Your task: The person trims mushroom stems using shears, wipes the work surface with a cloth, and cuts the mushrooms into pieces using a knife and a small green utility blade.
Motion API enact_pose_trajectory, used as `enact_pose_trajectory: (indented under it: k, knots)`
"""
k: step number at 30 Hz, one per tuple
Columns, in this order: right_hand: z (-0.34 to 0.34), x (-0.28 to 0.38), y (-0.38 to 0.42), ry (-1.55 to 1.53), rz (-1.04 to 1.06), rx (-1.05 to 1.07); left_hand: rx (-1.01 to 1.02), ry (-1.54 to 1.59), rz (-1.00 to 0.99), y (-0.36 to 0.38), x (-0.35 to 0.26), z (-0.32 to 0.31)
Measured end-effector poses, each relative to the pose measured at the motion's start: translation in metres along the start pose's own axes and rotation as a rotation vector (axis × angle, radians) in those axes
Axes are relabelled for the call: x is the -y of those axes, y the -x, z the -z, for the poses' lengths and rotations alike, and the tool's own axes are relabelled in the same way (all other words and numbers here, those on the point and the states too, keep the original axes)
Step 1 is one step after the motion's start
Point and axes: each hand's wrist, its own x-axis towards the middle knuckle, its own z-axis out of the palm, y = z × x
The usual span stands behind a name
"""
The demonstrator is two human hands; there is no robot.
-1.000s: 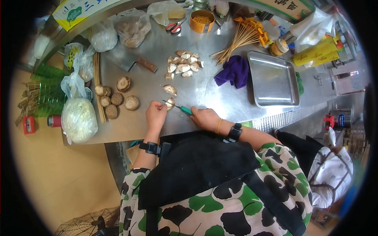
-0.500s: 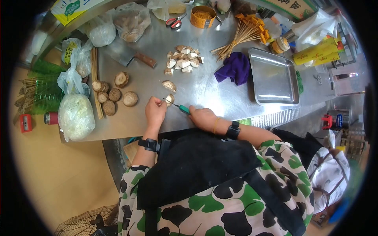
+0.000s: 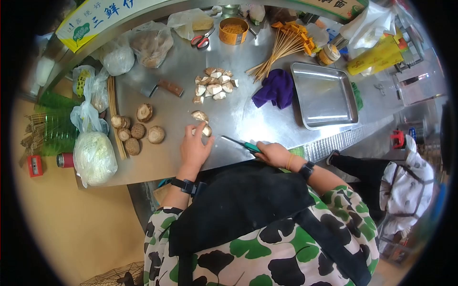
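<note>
My left hand (image 3: 194,147) is at a cut shiitake mushroom piece (image 3: 206,130), with thumb and fingers closed on its sides. Just beyond lies another cut piece (image 3: 199,116), flat on the steel table. In my right hand (image 3: 275,155) is a small knife (image 3: 249,146) with a green handle, its blade pointing left and apart from the mushroom. Farther back sits a pile of cut mushroom chunks (image 3: 214,86), pale sides showing. Several whole shiitake mushrooms (image 3: 138,130) rest to the left of my left hand.
A cleaver (image 3: 170,87) lies left of the pile. To the right are a purple cloth (image 3: 274,89), a metal tray (image 3: 324,125) and bamboo skewers (image 3: 281,51). Scissors (image 3: 202,41) and a round tin (image 3: 234,31) stand at the back. Bagged food (image 3: 95,159) lines the left edge.
My right hand has drawn the knife back to the right, away from the mushroom piece. My left hand has shifted its fingers forward onto that piece. The view has tilted slightly.
</note>
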Motion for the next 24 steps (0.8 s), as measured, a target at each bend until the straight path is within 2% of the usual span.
enact_pose_trajectory:
  k: [2,5,8,11,13,16,19,22,24]
  knots:
    - [-0.001,-0.008,0.012,-0.009,-0.033,-0.101,0.048,-0.15,-0.053,-0.005,-0.008,-0.004]
    - [-0.014,-0.024,0.021,-0.03,-0.052,-0.15,0.079,-0.155,-0.063,-0.011,-0.004,-0.015]
    - [-0.019,-0.02,0.026,-0.061,-0.072,-0.186,0.012,-0.021,-0.122,-0.019,-0.01,-0.003]
    - [-0.028,-0.028,0.027,-0.056,-0.072,-0.239,-0.22,0.015,-0.115,-0.07,-0.009,0.007]
    - [-0.026,-0.026,0.027,-0.041,-0.079,-0.241,-0.245,0.191,-0.065,-0.111,0.007,0.007]
    - [-0.022,-0.024,0.029,-0.038,-0.087,-0.248,-0.177,0.063,-0.182,-0.147,0.051,-0.011]
    - [-0.013,-0.02,0.031,-0.081,-0.104,-0.264,-0.215,0.165,-0.178,-0.132,0.044,-0.003]
    - [-0.006,-0.018,0.027,-0.128,-0.117,-0.251,-0.267,0.303,0.039,-0.093,0.02,0.017]
    - [0.005,-0.012,0.017,-0.154,-0.089,-0.229,-0.123,0.259,0.004,-0.068,0.021,0.014]
